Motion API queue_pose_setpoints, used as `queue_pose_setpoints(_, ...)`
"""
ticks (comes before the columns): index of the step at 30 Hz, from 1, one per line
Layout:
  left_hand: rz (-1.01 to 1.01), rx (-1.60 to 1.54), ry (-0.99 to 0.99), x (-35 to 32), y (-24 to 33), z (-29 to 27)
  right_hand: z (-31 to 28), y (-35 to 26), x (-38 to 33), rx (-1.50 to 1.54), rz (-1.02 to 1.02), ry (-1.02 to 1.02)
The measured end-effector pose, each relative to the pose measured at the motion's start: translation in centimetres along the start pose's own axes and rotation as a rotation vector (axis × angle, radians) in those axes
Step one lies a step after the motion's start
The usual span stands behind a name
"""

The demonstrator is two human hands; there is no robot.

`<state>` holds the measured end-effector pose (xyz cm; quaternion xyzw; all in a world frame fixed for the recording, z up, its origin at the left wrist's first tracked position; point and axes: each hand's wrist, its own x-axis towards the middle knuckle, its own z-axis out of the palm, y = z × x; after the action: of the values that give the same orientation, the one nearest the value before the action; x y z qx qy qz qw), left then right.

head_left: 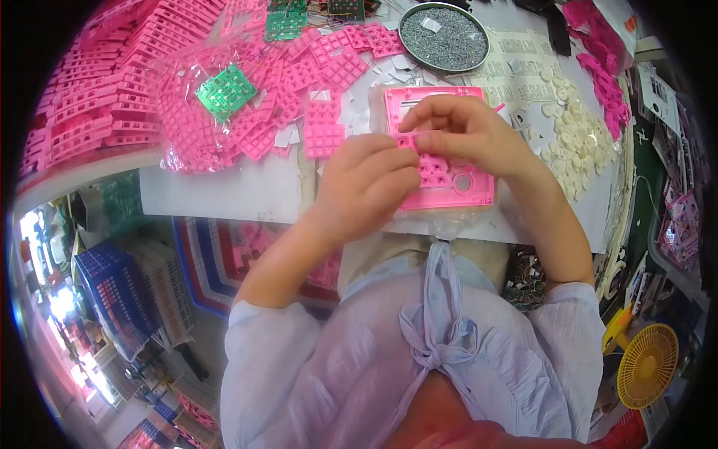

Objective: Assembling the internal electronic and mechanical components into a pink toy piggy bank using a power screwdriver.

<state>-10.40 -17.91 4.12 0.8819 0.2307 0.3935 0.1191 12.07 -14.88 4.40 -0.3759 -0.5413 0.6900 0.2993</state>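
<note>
A pink plastic casing [479, 196] lies on the white worktop close in front of me, with a rectangular window at its far end and a round opening near its right corner. Over it is a pink button keypad [432, 173], whose left and far parts are covered by my fingers. My left hand [372, 179] has its fingers curled at the keypad's left side. From the right, my right hand [479, 136] pinches the keypad's far edge between thumb and bent fingers. Whether the keypad sits fully down in the casing, I cannot tell.
Loose pink keypads [324, 141] and a clear bag of them [191, 135] lie left, a green circuit board [226, 91] on the bag. Pink frames [90, 97] are stacked far left. Beyond the casing stands a round tin [444, 69] of small metal pieces; cream parts [576, 142] lie right.
</note>
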Motion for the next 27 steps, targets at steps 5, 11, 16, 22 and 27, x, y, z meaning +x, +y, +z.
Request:
queue_pose_setpoints(5,-0.241,-0.072,0.025,-2.4,-0.2,-0.9,-1.3,0.3,-1.4,-0.736,-0.412,0.015)
queue_pose_setpoints(11,-0.242,-0.048,-0.02,-3.1,-0.9,1.0,-0.6,2.9,0.8,-0.925,-0.481,0.206)
queue_pose_setpoints(16,-0.154,0.05,-0.066,-2.9,-1.1,1.7,-0.3,2.7,0.9,-1.122,-0.547,0.278)
queue_pose_setpoints(22,-0.126,0.026,-0.014,-2.7,-1.6,1.0,0.1,1.6,-1.5,-1.245,-0.64,0.268)
queue_pose_setpoints(27,-0.151,0.076,0.058,-2.2,-2.3,-1.5,3.2,1.8,-3.1,-1.448,-0.29,-0.103)
